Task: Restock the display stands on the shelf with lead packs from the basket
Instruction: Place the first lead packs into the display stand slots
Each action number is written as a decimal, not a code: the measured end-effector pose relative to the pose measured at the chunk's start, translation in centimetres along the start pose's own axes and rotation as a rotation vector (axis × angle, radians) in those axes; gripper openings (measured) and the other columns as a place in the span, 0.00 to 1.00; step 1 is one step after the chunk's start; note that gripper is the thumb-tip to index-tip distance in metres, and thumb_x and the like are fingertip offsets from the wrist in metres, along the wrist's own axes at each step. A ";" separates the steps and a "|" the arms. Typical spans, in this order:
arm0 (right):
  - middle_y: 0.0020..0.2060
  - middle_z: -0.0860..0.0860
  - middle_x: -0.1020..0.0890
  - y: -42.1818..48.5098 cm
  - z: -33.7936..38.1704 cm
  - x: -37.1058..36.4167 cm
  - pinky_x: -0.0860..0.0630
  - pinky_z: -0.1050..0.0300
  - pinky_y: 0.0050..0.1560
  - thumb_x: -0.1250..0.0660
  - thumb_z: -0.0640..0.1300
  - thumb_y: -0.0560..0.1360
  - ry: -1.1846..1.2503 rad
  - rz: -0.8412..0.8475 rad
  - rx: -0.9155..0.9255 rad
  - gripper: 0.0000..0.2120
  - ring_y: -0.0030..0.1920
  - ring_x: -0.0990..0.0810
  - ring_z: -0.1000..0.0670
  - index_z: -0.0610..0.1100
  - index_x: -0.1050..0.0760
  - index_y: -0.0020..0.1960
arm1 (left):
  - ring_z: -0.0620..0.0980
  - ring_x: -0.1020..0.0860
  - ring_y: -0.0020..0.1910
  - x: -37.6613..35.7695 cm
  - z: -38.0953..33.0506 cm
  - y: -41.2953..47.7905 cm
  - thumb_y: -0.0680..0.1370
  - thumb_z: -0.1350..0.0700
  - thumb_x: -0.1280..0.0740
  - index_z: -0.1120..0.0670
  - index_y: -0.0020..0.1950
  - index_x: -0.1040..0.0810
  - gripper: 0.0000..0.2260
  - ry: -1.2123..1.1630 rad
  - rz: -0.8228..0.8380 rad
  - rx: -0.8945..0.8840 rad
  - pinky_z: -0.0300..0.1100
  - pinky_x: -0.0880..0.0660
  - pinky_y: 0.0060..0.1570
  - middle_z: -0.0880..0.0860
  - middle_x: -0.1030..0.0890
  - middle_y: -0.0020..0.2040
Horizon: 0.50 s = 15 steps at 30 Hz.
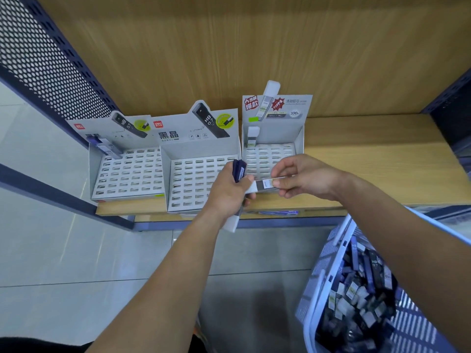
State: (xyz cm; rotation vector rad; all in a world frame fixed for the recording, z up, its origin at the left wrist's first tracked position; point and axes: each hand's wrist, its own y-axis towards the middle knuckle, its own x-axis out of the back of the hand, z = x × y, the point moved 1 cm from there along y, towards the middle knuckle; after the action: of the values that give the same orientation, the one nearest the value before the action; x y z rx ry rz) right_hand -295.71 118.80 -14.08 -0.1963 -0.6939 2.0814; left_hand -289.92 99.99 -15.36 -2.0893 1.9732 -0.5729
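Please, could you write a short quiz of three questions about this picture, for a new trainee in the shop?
1. True or false: the left hand holds nothing.
2. Where in the view is the basket? A) upper left B) lower right C) centre
3. Fill the gap: the right hand pinches a pack with a ___ cap.

Key:
1. False. It grips several packs.
2. B.
3. White.
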 end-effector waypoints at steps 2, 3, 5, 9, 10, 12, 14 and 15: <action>0.42 0.46 0.21 -0.2 -0.5 0.0 0.20 0.57 0.41 0.33 0.34 0.79 0.070 0.026 -0.032 0.10 0.35 0.20 0.50 0.40 0.22 0.59 | 0.44 0.23 0.30 0.2 -0.1 0.1 0.84 0.57 0.36 0.56 0.61 0.28 0.07 0.030 -0.026 -0.002 0.36 0.24 0.30 0.54 0.22 0.44; 0.39 0.48 0.22 -0.2 -0.8 0.0 0.20 0.56 0.41 0.35 0.35 0.80 0.102 0.017 -0.040 0.10 0.34 0.21 0.50 0.40 0.22 0.61 | 0.44 0.23 0.30 0.4 -0.1 0.2 0.84 0.57 0.37 0.56 0.61 0.28 0.07 0.034 -0.039 0.001 0.36 0.25 0.29 0.54 0.23 0.44; 0.37 0.50 0.23 -0.4 -1.3 0.1 0.19 0.52 0.44 0.36 0.36 0.81 0.151 -0.043 -0.050 0.08 0.34 0.23 0.50 0.41 0.21 0.58 | 0.45 0.25 0.29 0.8 -0.2 0.3 0.84 0.58 0.38 0.56 0.60 0.29 0.06 -0.009 -0.059 0.017 0.36 0.27 0.28 0.54 0.21 0.44; 0.39 0.49 0.20 -0.2 -1.9 0.6 0.22 0.53 0.50 0.35 0.38 0.81 0.293 -0.186 -0.003 0.05 0.38 0.21 0.51 0.41 0.20 0.51 | 0.45 0.26 0.29 1.3 -0.1 0.2 0.85 0.61 0.39 0.55 0.55 0.28 0.02 -0.111 -0.081 0.039 0.37 0.26 0.29 0.54 0.21 0.40; 0.39 0.50 0.19 0.1 -1.8 0.7 0.22 0.52 0.51 0.34 0.39 0.80 0.289 -0.224 0.028 0.04 0.39 0.21 0.51 0.42 0.20 0.50 | 0.45 0.26 0.28 1.4 0.0 0.2 0.84 0.61 0.39 0.54 0.53 0.28 0.03 -0.122 -0.088 0.039 0.38 0.26 0.29 0.54 0.21 0.40; 0.40 0.50 0.17 1.0 -1.3 0.7 0.21 0.51 0.51 0.31 0.41 0.79 0.211 -0.308 0.100 0.04 0.42 0.19 0.50 0.42 0.21 0.52 | 0.45 0.25 0.29 1.4 0.2 0.3 0.84 0.61 0.39 0.54 0.52 0.28 0.03 -0.123 -0.096 0.041 0.39 0.25 0.30 0.54 0.21 0.40; 0.38 0.48 0.16 2.1 -0.3 0.9 0.20 0.52 0.46 0.29 0.41 0.77 0.120 -0.430 0.178 0.06 0.40 0.18 0.49 0.40 0.22 0.53 | 0.45 0.25 0.29 1.3 0.4 0.5 0.84 0.61 0.39 0.57 0.55 0.27 0.02 -0.101 -0.096 0.041 0.39 0.24 0.31 0.54 0.21 0.40; 0.37 0.49 0.16 2.8 0.3 1.0 0.20 0.53 0.44 0.28 0.41 0.77 0.058 -0.495 0.218 0.05 0.39 0.18 0.49 0.42 0.23 0.51 | 0.45 0.25 0.29 1.2 0.5 0.7 0.84 0.61 0.39 0.58 0.57 0.27 0.03 -0.087 -0.098 0.039 0.38 0.24 0.30 0.54 0.21 0.40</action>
State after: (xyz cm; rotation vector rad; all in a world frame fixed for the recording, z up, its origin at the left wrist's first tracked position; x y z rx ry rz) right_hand -298.36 118.27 -15.26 0.0375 -0.4218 1.6503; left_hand -290.34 98.68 -15.95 -2.1591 1.8074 -0.5245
